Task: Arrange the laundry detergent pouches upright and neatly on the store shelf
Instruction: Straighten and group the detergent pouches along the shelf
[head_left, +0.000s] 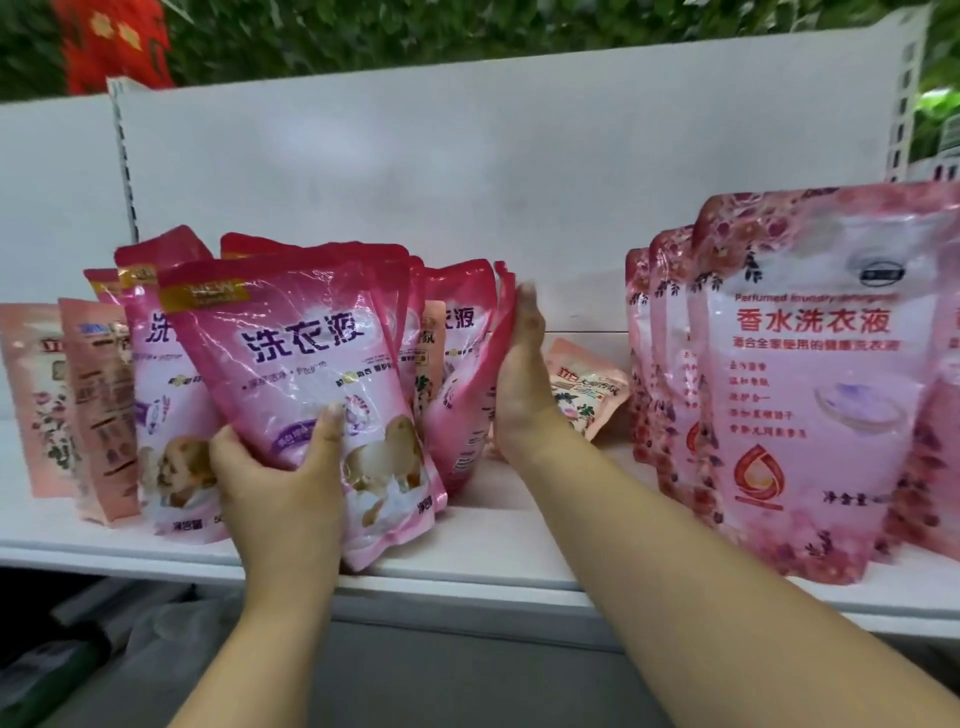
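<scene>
Several pink detergent pouches stand crowded at the middle left of the white shelf (493, 540). My left hand (280, 483) grips the lower part of the front pink pouch (301, 374), which tilts to the left. My right hand (522, 379) lies flat, fingers straight, against the right side of the rightmost pink pouch (462, 374) in that group. A row of larger rose-patterned pouches (810, 374) stands upright at the right end of the shelf.
Paler peach pouches (78, 405) stand at the far left. A small peach pouch (587, 389) lies tipped over at the back between the two groups. The white back panel (415, 171) rises behind. Green foliage and a red decoration show above.
</scene>
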